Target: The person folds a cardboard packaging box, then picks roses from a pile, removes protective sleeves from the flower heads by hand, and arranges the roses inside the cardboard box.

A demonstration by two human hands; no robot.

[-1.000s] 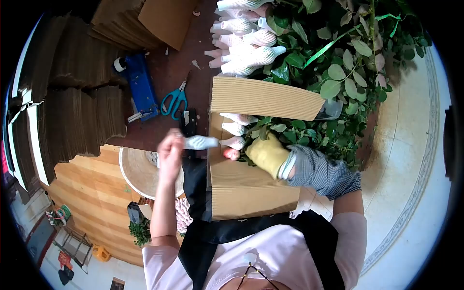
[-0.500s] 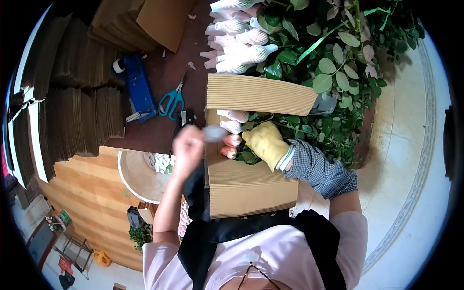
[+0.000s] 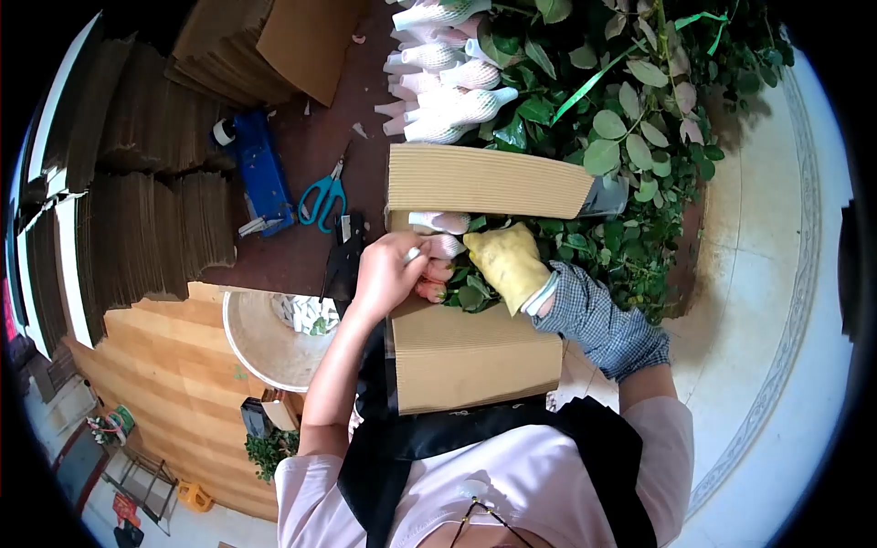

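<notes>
My left hand (image 3: 388, 274), bare, has its fingers pinched on a white foam net at the tip of a netted flower head (image 3: 445, 246). Two uncovered pink flower heads (image 3: 430, 290) lie just below it, and another netted head (image 3: 440, 222) lies above. My right hand (image 3: 507, 265), in a yellow glove, is closed around stems just behind the heads, though its fingertips are partly hidden. Leafy stems (image 3: 585, 247) extend to the right beneath it. The flowers lie on corrugated cardboard (image 3: 480, 356), with another cardboard flap (image 3: 484, 180) above them.
Several netted flowers (image 3: 457, 110) lie at the top. Teal scissors (image 3: 323, 196) and a blue holder (image 3: 263, 173) rest on the dark table (image 3: 274, 265). Cardboard stacks (image 3: 137, 219) stand at left. A round basin (image 3: 247, 342) with white pieces is lower left.
My left hand has moved right, from beside the cardboard to the flower heads. One head that was netted now shows bare pink. My gloved hand has barely shifted.
</notes>
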